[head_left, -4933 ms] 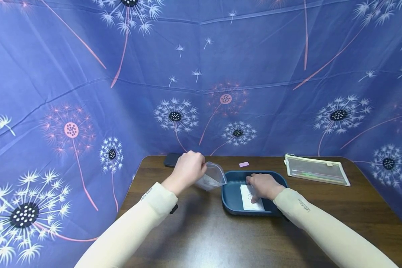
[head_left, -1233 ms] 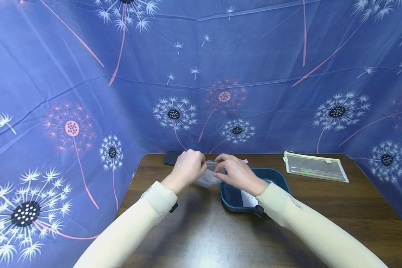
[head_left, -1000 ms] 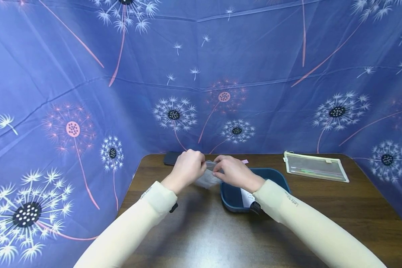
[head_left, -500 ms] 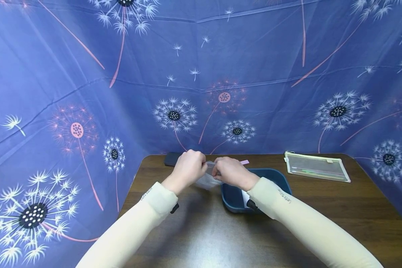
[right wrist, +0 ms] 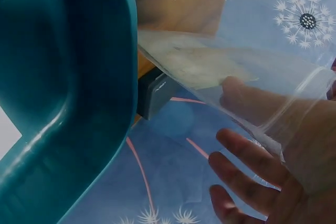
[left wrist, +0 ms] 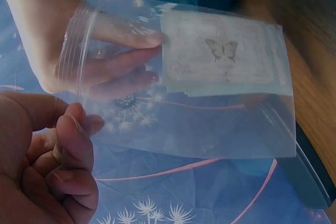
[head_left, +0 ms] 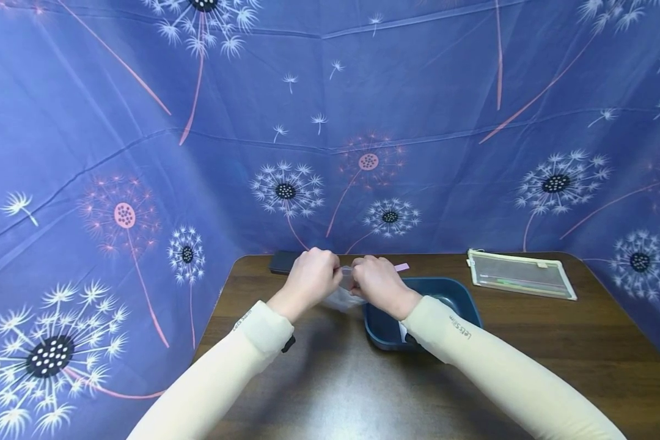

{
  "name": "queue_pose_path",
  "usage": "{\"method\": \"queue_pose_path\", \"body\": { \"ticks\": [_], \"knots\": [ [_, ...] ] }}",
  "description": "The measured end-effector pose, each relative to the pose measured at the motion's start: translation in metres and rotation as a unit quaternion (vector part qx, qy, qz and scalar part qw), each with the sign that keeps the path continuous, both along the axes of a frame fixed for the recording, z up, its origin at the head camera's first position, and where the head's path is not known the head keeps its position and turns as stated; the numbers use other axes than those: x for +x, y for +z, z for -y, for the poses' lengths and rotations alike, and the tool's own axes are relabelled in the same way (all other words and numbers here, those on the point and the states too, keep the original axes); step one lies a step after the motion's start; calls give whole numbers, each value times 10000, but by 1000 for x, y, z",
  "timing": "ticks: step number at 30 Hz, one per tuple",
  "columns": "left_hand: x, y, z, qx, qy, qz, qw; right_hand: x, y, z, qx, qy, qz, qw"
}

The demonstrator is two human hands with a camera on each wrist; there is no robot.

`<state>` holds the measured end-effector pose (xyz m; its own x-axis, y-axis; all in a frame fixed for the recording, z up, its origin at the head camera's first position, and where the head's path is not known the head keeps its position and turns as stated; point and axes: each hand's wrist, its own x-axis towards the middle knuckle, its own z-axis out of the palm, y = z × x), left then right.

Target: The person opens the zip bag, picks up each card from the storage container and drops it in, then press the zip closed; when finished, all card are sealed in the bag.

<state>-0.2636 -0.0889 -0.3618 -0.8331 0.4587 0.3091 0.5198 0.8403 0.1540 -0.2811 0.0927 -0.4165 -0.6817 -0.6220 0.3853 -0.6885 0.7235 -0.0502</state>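
A clear zip bag (left wrist: 226, 127) hangs between the two hands. My left hand (head_left: 313, 273) pinches the zip edge of its mouth between thumb and fingers. Inside the bag lies a whitish card with a butterfly print (left wrist: 194, 74), near the closed end. My right hand (head_left: 382, 284) is at the bag's mouth; in the left wrist view its fairly straight fingers (left wrist: 115, 66) show through the plastic, one fingertip right at the card's edge. In the right wrist view one digit lies under the plastic while other fingers (right wrist: 252, 153) are spread below the bag.
A teal tray (head_left: 462, 299) stands below the right forearm, with white paper (right wrist: 6, 132) in it, mostly hidden in the head view. At the back are a black box (head_left: 283, 261), a pink slip (head_left: 402, 267) and a mesh zipper pouch (head_left: 519, 276). A patterned blue cloth surrounds the table.
Earlier my right hand was in the tray at the white paper; it has moved left to the bag. Over the last second it turned over the bag's mouth. My left hand kept its hold.
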Motion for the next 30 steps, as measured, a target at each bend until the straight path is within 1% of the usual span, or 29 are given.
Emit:
{"method": "queue_pose_path", "body": {
  "ticks": [8,12,16,21,25,30],
  "knots": [
    [-2,-2,1,-65,3,-61,10000,3,5,-7,-282,382,143,9988],
    [-3,-1,3,-64,10,-83,9999,7,14,-14,-517,393,411,9970],
    [-3,0,5,25,10,-76,10000,11,27,-24,-867,270,517,9945],
    [-2,0,6,73,71,-73,9999,9,40,-41,-1141,86,323,9929],
    [-1,-1,6,78,72,-32,9999,2,41,-57,-1059,-220,388,9934],
    [-1,-3,5,81,19,-101,9999,-5,34,-75,-814,-532,652,9931]
  ]
}}
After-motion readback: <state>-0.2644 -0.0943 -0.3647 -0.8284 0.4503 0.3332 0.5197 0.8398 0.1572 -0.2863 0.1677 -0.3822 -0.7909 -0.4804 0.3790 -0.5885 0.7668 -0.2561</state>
